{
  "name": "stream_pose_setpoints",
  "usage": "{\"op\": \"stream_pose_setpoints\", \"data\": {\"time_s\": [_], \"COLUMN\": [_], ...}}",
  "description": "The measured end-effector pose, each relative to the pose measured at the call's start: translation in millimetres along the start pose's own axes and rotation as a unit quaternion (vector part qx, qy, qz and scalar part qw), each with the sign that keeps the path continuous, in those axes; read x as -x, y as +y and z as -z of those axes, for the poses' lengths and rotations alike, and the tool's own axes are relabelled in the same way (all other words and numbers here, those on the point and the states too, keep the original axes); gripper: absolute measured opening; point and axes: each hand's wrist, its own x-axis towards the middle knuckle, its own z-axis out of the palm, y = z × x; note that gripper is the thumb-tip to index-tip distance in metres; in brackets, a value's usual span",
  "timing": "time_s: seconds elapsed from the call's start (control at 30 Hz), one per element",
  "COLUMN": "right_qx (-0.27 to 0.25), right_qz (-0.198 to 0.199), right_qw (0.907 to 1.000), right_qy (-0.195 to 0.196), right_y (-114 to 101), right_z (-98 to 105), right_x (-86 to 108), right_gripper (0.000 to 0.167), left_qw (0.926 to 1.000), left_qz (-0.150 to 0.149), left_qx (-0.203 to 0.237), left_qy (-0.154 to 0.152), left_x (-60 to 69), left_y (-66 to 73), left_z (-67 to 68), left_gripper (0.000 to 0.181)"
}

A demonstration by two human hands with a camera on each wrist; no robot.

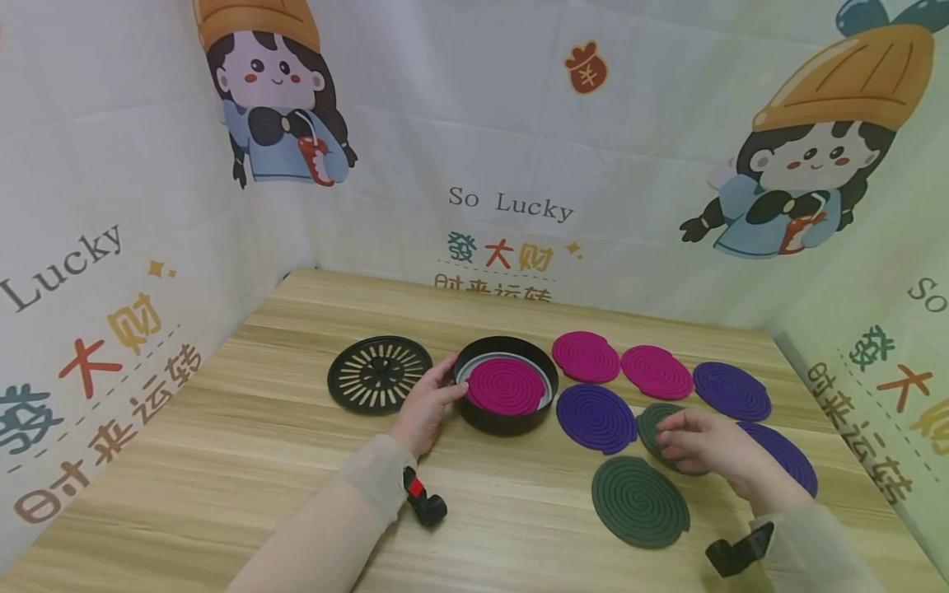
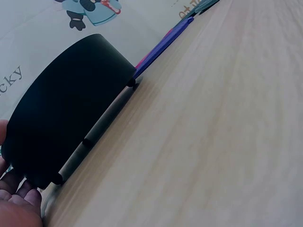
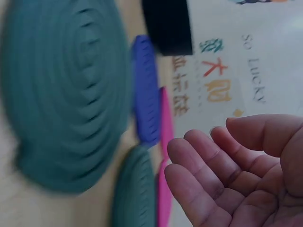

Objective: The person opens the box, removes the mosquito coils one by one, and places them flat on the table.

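Note:
In the head view, a round black mosquito coil holder [image 1: 507, 422] stands on the table with a magenta mosquito coil [image 1: 506, 385] lying inside it. My left hand [image 1: 426, 409] grips the left side of the holder, thumb at the rim; the left wrist view shows its fingertips [image 2: 19, 191] against the lower wall. Over a dark green coil [image 1: 651, 422] hovers my right hand [image 1: 700, 449], fingers loosely bent and holding nothing, as its palm [image 3: 251, 189] shows in the right wrist view. A second green coil [image 1: 641, 501] lies nearer the front.
Left of the holder lies a black slotted lid [image 1: 380, 375]. To the right are two magenta coils [image 1: 586, 357] and three purple coils [image 1: 596, 418], one partly behind my right hand. Printed cloth [image 1: 504, 148] encloses the wooden table [image 1: 222, 428] at the back and sides.

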Motion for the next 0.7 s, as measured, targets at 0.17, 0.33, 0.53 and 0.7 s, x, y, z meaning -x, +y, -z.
{"op": "stream_pose_setpoints", "data": {"time_s": [0.17, 0.33, 0.53, 0.7], "right_qx": [-0.013, -0.033, -0.081, -0.123], "right_qz": [0.037, 0.073, 0.093, 0.085], "right_qw": [0.9992, 0.9968, 0.9922, 0.9887], "right_qy": [0.006, -0.005, -0.021, -0.01], "right_y": [-27, -50, -72, -85], "right_z": [-7, -21, -46, -65], "right_x": [-15.6, -39.1, -69.2, -91.3], "right_gripper": [0.033, 0.032, 0.033, 0.035], "left_qw": [1.0, 0.9999, 0.9999, 0.9999], "left_qz": [0.0, -0.003, -0.001, -0.001], "left_qx": [-0.004, -0.011, -0.009, -0.012], "left_qy": [-0.001, -0.001, 0.004, 0.007], "left_x": [0.1, 1.1, 1.5, 1.4], "left_y": [0.9, 1.0, 0.3, 2.0], "left_z": [0.0, 0.1, -0.1, -1.3], "left_gripper": [0.063, 0.062, 0.062, 0.062]}}
